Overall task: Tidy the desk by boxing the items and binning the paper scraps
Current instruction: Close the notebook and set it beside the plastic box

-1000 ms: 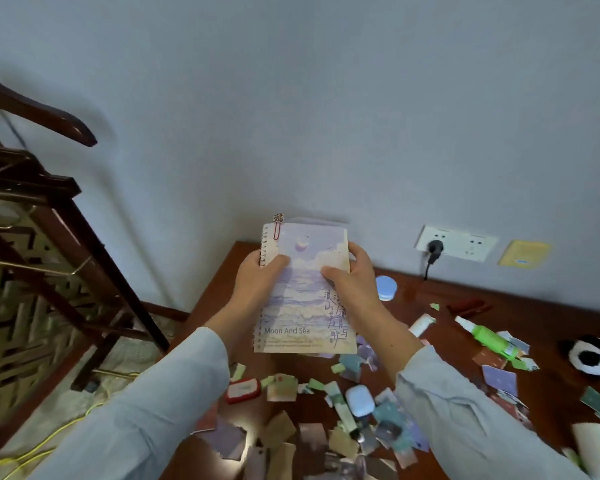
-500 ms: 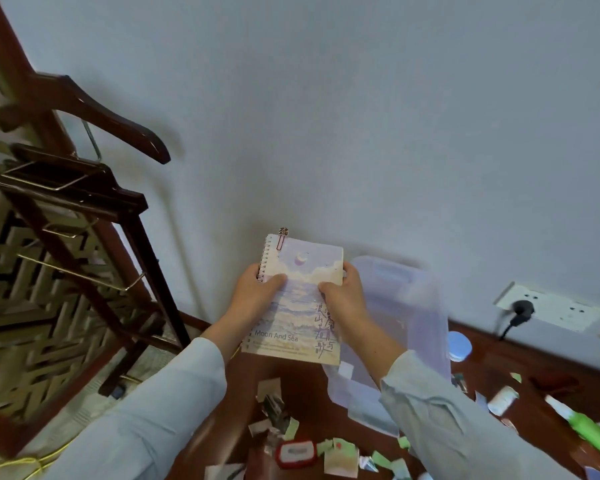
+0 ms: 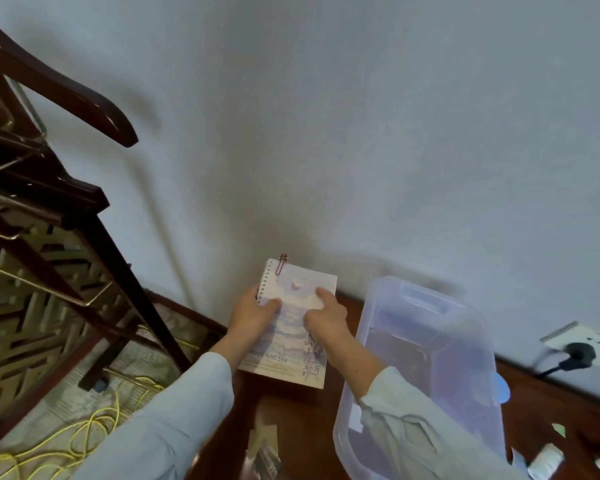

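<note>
Two hands on spiral notebook (image 3: 291,327), left hand (image 3: 253,315) gripping spine edge, right hand (image 3: 326,318) pinching cover

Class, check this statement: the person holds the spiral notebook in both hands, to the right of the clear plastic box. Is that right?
Not quite. The left hand and right hand do hold the spiral notebook, but the head view shows it to the left of the clear plastic box, not to the right.
</note>
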Available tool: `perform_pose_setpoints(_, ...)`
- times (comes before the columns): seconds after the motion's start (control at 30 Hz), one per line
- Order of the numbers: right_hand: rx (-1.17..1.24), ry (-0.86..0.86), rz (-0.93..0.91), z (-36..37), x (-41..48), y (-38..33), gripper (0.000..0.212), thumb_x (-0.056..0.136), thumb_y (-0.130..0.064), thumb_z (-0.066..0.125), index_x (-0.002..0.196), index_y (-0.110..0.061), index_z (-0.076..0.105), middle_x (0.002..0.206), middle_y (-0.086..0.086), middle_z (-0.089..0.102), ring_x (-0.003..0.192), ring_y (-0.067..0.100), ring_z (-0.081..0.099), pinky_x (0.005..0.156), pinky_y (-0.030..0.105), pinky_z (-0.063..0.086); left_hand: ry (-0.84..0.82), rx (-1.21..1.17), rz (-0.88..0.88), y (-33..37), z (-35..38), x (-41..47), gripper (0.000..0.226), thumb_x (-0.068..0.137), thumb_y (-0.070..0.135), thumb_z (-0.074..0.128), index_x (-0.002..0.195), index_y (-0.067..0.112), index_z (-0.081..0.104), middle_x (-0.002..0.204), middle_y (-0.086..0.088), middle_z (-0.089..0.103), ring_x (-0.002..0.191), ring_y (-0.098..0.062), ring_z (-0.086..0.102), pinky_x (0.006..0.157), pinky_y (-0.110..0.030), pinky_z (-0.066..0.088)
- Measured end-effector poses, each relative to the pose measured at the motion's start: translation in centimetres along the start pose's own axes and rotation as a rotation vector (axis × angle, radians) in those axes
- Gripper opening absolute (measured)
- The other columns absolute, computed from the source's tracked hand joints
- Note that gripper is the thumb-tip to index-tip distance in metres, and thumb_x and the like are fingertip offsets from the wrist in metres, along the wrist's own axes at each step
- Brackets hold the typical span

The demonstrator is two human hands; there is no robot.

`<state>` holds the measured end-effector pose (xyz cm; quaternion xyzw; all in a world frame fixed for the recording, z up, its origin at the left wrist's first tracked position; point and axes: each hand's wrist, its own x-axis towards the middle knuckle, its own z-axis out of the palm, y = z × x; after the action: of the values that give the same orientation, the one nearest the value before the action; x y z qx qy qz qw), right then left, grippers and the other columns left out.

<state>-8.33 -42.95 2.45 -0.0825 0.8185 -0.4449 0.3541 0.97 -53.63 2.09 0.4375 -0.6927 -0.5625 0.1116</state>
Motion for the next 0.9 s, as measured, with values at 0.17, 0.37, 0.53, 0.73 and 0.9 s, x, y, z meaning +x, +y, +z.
perform_pose_setpoints(0.17, -0.048, 0.066, 0.18, 0.4, 4.4, 0.3, 0.051, 0.091, -0.016, 0.045, 0.141, -0.025, 0.039, 0.137, 0.01, 0.04, 0.106, 0.025, 0.053, 0.088, 0.034, 0.053, -0.118, 0.035, -0.061, -2.0, 2.3, 3.6, 0.029, 0.087, 0.014, 0.052, 0.114, 0.027, 0.054, 0.1, 0.003, 0.069, 0.089, -0.018, 0.066, 0.081, -0.038, 0.056)
perform_pose_setpoints(0.37, 0.073, 0.084, 0.364, 0.9, 8.1, 1.7, 0.054, 0.076, -0.033, 0.053, 0.127, -0.017, 0.051, 0.119, 0.01, 0.052, 0.102, 0.027, 0.055, 0.085, 0.04, 0.052, -0.145, 0.218, -0.099, -6.5, 5.8, 7.7, 0.043, 0.08, 0.019, 0.052, 0.122, 0.03, 0.052, 0.114, -0.004, 0.062, 0.105, -0.027, 0.06, 0.088, -0.047, 0.054)
perform_pose_setpoints(0.53, 0.085, 0.116, 0.413, 0.9, 9.5, 1.3, 0.052, 0.084, -0.036, 0.056, 0.13, -0.013, 0.049, 0.124, 0.012, 0.049, 0.105, 0.029, 0.052, 0.093, 0.043, 0.05, -0.054, 0.324, -0.059, -6.0, 7.2, 7.8, 0.034, 0.082, 0.008, 0.056, 0.113, 0.022, 0.056, 0.106, -0.004, 0.061, 0.102, -0.026, 0.057, 0.085, -0.042, 0.055)
perform_pose_setpoints(0.73, 0.047, 0.085, 0.443, 1.6, 10.4, 1.6, 0.054, 0.086, -0.04, 0.054, 0.133, -0.015, 0.045, 0.129, 0.013, 0.04, 0.108, 0.029, 0.047, 0.096, 0.045, 0.048, -0.016, 0.474, -0.037, -5.6, 7.6, 8.5, 0.028, 0.081, 0.006, 0.056, 0.105, 0.017, 0.048, 0.115, -0.01, 0.051, 0.108, -0.03, 0.046, 0.088, -0.04, 0.048)
perform_pose_setpoints(0.9, 0.013, 0.084, 0.419, 1.9, 10.4, 1.3, 0.052, 0.086, -0.04, 0.053, 0.131, -0.014, 0.047, 0.138, 0.011, 0.03, 0.118, 0.031, 0.042, 0.1, 0.048, 0.043, 0.028, 0.614, -0.085, -5.1, 8.0, 8.0, 0.037, 0.09, 0.028, 0.059, 0.123, 0.02, 0.044, 0.133, -0.008, 0.041, 0.122, -0.03, 0.039, 0.1, -0.042, 0.039)
